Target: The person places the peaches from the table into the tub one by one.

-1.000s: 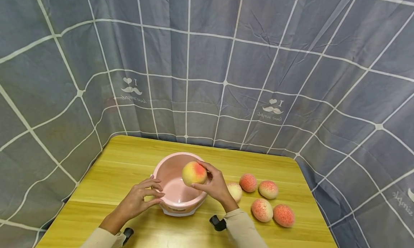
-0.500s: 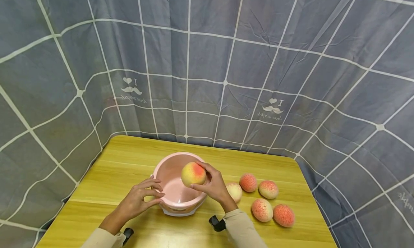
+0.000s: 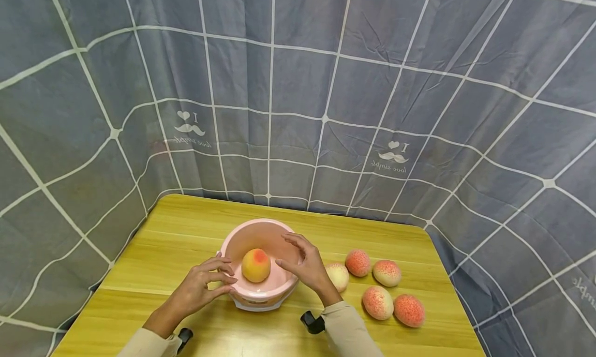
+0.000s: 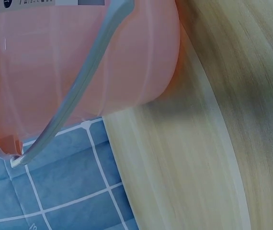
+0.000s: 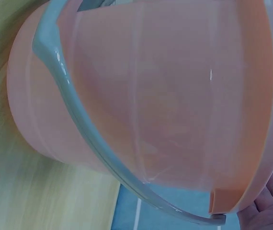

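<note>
A pink bucket (image 3: 262,297) stands upright on the table. Inside it is a yellow peach (image 3: 256,266) with a red patch, apart from both hands. My left hand (image 3: 200,287) holds the bucket's left rim, fingers over the edge and thumb low at the front. Over the right side of the rim, my right hand (image 3: 307,264) has its fingers spread and nothing between them. In the right wrist view, fingertips of the right hand (image 5: 270,206) show beside the rim. The bucket's grey handle (image 5: 88,129) hangs down along its outer wall.
Several red-speckled, pale peaches lie right of the bucket, among them a pale peach (image 3: 338,277) near my right wrist and a redder peach (image 3: 409,310) farthest right. The wooden table (image 3: 186,217) ends at a grey checked curtain (image 3: 298,139) behind and at both sides.
My right hand has let go of the yellow peach, which has dropped lower and leftward into the bucket. The right fingers have opened. My left hand stays at the rim.
</note>
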Demonstrator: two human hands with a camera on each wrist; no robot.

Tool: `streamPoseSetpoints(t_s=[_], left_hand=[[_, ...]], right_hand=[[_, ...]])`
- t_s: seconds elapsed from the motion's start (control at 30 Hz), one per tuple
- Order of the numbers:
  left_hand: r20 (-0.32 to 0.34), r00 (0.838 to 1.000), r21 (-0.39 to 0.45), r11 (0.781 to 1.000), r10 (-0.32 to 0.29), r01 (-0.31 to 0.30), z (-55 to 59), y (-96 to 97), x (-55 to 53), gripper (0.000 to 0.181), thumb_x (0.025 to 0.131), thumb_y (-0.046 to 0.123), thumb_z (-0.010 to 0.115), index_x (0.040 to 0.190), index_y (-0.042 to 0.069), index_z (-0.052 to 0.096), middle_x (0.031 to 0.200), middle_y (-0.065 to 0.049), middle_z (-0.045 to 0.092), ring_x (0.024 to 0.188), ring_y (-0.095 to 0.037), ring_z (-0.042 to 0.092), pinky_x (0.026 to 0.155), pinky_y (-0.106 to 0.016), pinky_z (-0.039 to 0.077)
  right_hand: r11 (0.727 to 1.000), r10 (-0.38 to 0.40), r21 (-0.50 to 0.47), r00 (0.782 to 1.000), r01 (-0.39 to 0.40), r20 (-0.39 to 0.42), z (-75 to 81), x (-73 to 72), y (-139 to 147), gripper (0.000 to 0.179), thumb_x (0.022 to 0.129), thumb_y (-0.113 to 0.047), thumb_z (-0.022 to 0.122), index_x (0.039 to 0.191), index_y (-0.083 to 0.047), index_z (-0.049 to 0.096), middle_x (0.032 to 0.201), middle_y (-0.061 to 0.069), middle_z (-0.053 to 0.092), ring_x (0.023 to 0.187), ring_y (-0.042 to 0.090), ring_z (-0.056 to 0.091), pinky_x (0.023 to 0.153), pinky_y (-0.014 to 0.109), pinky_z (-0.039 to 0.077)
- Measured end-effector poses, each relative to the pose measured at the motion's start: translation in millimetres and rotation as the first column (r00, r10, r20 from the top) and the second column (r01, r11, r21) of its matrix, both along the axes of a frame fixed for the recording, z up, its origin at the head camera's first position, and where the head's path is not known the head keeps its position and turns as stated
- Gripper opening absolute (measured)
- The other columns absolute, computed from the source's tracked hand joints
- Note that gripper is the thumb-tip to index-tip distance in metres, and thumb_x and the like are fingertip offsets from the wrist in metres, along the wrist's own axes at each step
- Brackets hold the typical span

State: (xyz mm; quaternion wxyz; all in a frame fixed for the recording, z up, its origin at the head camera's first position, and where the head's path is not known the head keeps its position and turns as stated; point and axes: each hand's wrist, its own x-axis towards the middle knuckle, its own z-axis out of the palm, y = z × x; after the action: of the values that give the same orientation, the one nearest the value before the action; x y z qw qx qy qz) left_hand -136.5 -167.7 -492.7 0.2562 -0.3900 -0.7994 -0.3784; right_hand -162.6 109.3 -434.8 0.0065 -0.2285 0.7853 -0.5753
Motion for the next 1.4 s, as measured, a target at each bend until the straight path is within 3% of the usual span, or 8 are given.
streamPoseSetpoints(t_s=[0.1, 0.37, 1.03, 1.4], left_hand=[[0.003, 1.0, -0.002, 1.0, 0.007, -0.007, -0.3, -0.3, -0.4, 0.016, 0.068, 0.013, 0.084, 0.081, 0.014, 0.076, 0.094, 0.002, 0.067, 0.101, -0.03, 0.063, 0.114, -0.018, 0.03], [0.011, 1.0, -0.003, 1.0, 0.023, -0.023, -1.8, -1.4, -0.1, 0.015, 0.075, 0.024, 0.08, 0.083, 0.012, 0.077, 0.097, 0.0, 0.068, 0.101, -0.035, 0.062, 0.113, -0.014, 0.03], [0.026, 1.0, 0.004, 1.0, 0.001, -0.002, -0.6, -0.3, 0.6, 0.019, 0.065, 0.009, 0.085, 0.083, 0.011, 0.077, 0.094, -0.002, 0.068, 0.101, -0.029, 0.063, 0.114, -0.019, 0.03], [0.028, 1.0, -0.001, 1.0, 0.009, -0.009, -0.6, -0.1, 0.6, 0.019, 0.065, 0.01, 0.085, 0.083, 0.011, 0.077, 0.094, -0.002, 0.068, 0.102, -0.029, 0.063, 0.114, -0.018, 0.03]], right_hand=[[1.0, -0.011, 0.011, 1.0, 0.011, 0.0, 0.8, -0.5, 0, 0.05, 0.083, 0.001, 0.073, 0.129, 0.005, 0.056, 0.135, 0.022, 0.051, 0.131, 0.035, 0.044, 0.113, 0.049, 0.036], [1.0, -0.014, 0.001, 1.0, 0.014, 0.022, 0.9, -0.3, 0, 0.048, 0.084, 0.002, 0.072, 0.129, 0.003, 0.057, 0.136, 0.02, 0.052, 0.131, 0.034, 0.045, 0.114, 0.048, 0.035], [0.998, -0.043, -0.041, 0.999, 0.043, 0.016, -1.6, 4.0, 6, 0.046, 0.083, 0.006, 0.071, 0.127, 0.006, 0.056, 0.131, 0.025, 0.054, 0.123, 0.041, 0.05, 0.109, 0.055, 0.04], [0.993, -0.061, -0.102, 0.998, 0.062, 0.017, -6.1, 7.7, 16, 0.044, 0.085, 0.005, 0.069, 0.127, 0.008, 0.056, 0.131, 0.03, 0.052, 0.122, 0.046, 0.049, 0.11, 0.054, 0.038]])
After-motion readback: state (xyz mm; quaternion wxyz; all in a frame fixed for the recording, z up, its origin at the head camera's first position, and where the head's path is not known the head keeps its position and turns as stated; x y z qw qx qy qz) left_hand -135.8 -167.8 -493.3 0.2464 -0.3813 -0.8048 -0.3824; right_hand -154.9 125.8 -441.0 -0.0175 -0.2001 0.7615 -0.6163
